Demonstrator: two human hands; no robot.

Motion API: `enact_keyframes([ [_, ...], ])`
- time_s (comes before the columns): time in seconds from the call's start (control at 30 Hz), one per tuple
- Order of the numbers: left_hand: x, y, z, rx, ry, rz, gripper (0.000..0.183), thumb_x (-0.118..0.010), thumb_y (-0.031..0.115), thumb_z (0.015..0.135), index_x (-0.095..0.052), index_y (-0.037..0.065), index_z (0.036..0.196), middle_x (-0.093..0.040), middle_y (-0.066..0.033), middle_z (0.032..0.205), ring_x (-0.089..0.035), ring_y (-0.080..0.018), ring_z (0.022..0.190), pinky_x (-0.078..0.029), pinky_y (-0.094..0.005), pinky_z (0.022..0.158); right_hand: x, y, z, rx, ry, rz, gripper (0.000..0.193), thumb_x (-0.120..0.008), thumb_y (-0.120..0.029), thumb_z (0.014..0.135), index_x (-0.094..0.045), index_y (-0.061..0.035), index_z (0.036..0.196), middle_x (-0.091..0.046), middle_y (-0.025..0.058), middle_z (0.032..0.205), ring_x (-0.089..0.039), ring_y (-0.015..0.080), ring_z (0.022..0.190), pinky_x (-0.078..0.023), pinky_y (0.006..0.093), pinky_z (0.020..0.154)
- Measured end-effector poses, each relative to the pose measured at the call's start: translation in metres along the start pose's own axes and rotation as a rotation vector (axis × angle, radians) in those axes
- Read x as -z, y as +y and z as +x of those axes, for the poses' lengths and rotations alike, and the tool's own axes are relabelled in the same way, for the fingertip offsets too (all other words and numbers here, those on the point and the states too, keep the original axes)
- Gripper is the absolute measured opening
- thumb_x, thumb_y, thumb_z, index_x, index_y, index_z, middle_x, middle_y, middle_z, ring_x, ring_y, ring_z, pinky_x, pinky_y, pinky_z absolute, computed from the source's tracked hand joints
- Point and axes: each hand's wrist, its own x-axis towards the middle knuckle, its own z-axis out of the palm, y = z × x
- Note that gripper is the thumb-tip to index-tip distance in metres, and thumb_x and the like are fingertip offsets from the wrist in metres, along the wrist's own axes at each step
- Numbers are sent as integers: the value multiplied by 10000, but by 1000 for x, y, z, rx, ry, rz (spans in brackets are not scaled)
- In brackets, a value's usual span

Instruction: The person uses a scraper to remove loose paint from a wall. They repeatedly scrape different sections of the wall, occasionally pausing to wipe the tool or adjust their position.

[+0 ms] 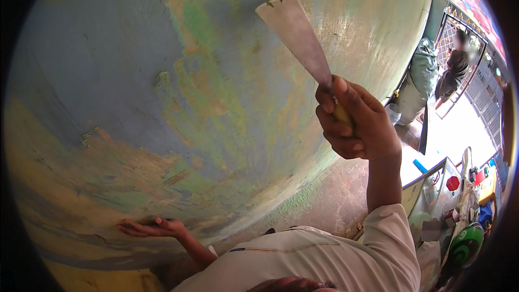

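Note:
In my right hand (359,119) is a scraper (297,32) with a wide flat metal blade and a yellowish handle, my fingers wrapped round the handle. The blade points up and to the left, with bits of green paint on its edge. It is close to a painted wall (130,65) patched in blue, green and tan; whether it touches, I cannot tell. My left hand (157,228) is low at the left, palm turned up and fingers stretched out, beside the wall's lower part. It holds nothing.
Green flakes (294,205) lie on the tiled floor (343,189) along the wall's foot. At the right stands a cluttered table (432,200) with a green round container (466,244). Farther back are filled sacks (419,84), a metal gate (451,24) and another person (456,67).

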Motion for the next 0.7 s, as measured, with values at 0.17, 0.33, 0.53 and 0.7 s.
enact_keyframes([
  [0.17,-4,4,8,11,2,8,768,-298,631,997,-317,73,1525,-165,-248,1586,-183,-421,1470,-219,-602,1135,-5,-9,9,52,-8,-26,400,-385,-465,1056,-470,-100,918,-377,-42,587,-325,23,381,-245,188,317],
  [0.33,-10,10,19,11,0,5,772,-306,633,995,-316,74,1526,-170,-249,1584,-180,-420,1470,-218,-604,1130,-12,-26,23,-11,74,-89,404,-357,-448,1066,-458,-92,903,-365,-38,576,-288,12,350,-235,179,281],
  [0.53,-20,19,27,5,-15,8,780,-316,638,991,-315,69,1524,-181,-256,1577,-171,-420,1471,-203,-609,1129,-2,-33,27,147,185,-227,392,-413,-465,1049,-480,-91,950,-388,-40,603,-333,27,415,-273,192,352],
  [0.7,-19,24,23,49,-9,-28,768,-314,625,997,-316,64,1521,-180,-262,1574,-167,-420,1471,-195,-603,1132,-1,46,-4,25,361,-271,363,-471,-416,1041,-487,-54,1044,-379,-51,632,-339,21,462,-292,202,402],
])
